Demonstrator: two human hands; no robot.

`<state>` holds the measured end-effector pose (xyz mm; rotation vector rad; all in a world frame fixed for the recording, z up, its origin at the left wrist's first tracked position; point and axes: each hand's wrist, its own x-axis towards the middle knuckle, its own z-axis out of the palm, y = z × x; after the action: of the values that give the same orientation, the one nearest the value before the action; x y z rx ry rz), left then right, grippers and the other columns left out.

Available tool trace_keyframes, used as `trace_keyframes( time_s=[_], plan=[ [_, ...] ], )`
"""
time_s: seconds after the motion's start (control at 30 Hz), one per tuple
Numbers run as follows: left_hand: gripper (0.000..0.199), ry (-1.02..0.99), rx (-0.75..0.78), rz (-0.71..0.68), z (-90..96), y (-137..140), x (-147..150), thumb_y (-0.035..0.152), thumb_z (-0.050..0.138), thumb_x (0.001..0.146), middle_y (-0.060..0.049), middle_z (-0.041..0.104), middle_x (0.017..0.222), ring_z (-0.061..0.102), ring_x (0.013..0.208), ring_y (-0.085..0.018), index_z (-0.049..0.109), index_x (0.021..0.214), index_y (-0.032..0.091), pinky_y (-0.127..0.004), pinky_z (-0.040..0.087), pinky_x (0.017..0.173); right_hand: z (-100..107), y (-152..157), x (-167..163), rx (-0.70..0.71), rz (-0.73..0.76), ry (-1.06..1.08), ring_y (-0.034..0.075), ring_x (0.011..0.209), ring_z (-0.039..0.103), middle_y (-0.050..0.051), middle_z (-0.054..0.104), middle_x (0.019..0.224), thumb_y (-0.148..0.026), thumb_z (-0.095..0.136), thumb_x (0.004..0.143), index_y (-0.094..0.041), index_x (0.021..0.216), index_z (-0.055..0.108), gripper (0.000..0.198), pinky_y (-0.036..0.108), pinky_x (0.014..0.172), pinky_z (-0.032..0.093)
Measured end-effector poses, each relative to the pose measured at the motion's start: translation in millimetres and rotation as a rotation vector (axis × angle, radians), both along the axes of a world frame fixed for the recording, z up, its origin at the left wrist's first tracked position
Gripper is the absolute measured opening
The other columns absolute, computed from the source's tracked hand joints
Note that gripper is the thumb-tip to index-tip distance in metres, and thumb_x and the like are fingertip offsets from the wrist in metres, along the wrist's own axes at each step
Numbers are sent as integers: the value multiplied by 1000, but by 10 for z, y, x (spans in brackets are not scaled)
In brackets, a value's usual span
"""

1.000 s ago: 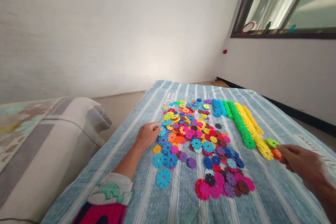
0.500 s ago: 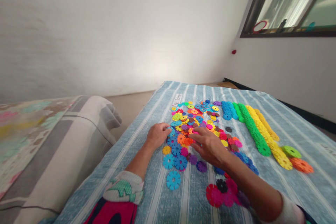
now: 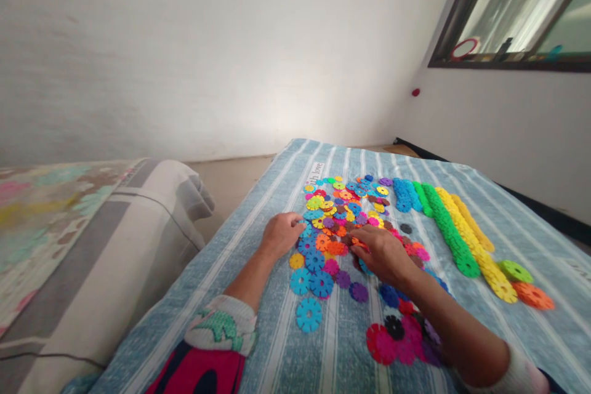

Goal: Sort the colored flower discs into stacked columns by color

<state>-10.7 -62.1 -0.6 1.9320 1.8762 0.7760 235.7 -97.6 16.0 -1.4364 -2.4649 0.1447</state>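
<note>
Many flat, notched plastic discs [image 3: 315, 260] in mixed colours lie scattered in a loose pile on the striped bed cover. My left hand [image 3: 281, 235] rests at the pile's left edge, its fingers curled together beside a light blue disc [image 3: 306, 229]; whether something is pinched in them is hidden. Over the middle of the pile, my right hand [image 3: 381, 251] reaches in palm down. Its fingers and thumb are apart, touching or just above orange and brown discs. Pink and red discs [image 3: 385, 345] lie below my right forearm.
Right of the pile lie long rows of overlapping discs: blue [image 3: 402, 195], green [image 3: 446, 228] and yellow [image 3: 480, 252]. Near them are a lime disc [image 3: 514, 271] and an orange disc [image 3: 534, 295]. A grey-striped covered surface [image 3: 157, 209] stands at left, a wall behind.
My right hand has shifted a little to the right across the pile. My left hand stays at the left edge. The view has turned slightly.
</note>
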Motion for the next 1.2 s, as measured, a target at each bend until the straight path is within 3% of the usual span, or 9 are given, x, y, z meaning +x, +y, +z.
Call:
trace_keyframes(
  time_s=[0.17,0.53,0.63,0.77,0.9,1.0,1.1,1.2],
  plan=[
    [32,17,3,-3,4,10,-6,33,52,75,-6,73,82,66,76,-20,73,94,16,-27,45,68,28,134,124,-8,-164,41,20,93,62,6,68,99,-18,52,84,-21,97,69,21,28,80,44],
    [32,7,17,-15,-3,13,-14,34,52,75,-6,73,80,66,75,-20,73,92,17,-27,45,67,13,194,89,-70,25,-85,24,103,56,10,62,109,-28,61,80,-19,90,70,16,34,88,42],
    [33,16,15,-17,-1,26,-13,33,52,75,-6,74,81,66,77,-20,73,93,17,-27,46,69,18,177,88,-77,65,-34,21,96,58,8,64,104,-26,63,77,-19,86,70,13,31,83,44],
    [35,12,1,-22,4,41,-19,33,52,74,-6,74,83,66,79,-21,73,96,16,-27,46,70,9,124,124,32,158,109,18,91,59,6,66,94,-18,57,80,-19,80,69,12,29,81,44],
    [37,5,-7,-33,17,44,-26,35,51,74,-7,74,84,67,81,-22,72,98,15,-28,47,71,-9,103,237,89,114,217,16,80,59,3,65,81,-15,56,82,-18,79,67,12,28,78,44],
    [36,12,-15,-27,28,48,-28,35,50,75,-6,75,85,67,79,-21,72,97,17,-27,47,72,-25,74,290,76,111,211,18,88,59,6,66,93,-25,64,81,-18,88,68,11,30,81,45],
    [36,3,-20,-30,32,54,-31,37,50,74,-5,75,84,67,78,-20,72,95,18,-27,47,71,-35,-3,241,65,193,147,24,107,54,10,61,112,-37,71,75,-18,104,65,36,35,89,44],
    [38,5,-14,-27,33,63,-38,38,50,73,-6,75,84,67,79,-21,72,95,17,-27,47,71,-34,-93,129,46,275,61,25,113,50,10,59,115,-36,72,74,-18,99,67,31,38,95,40]
  ],
)
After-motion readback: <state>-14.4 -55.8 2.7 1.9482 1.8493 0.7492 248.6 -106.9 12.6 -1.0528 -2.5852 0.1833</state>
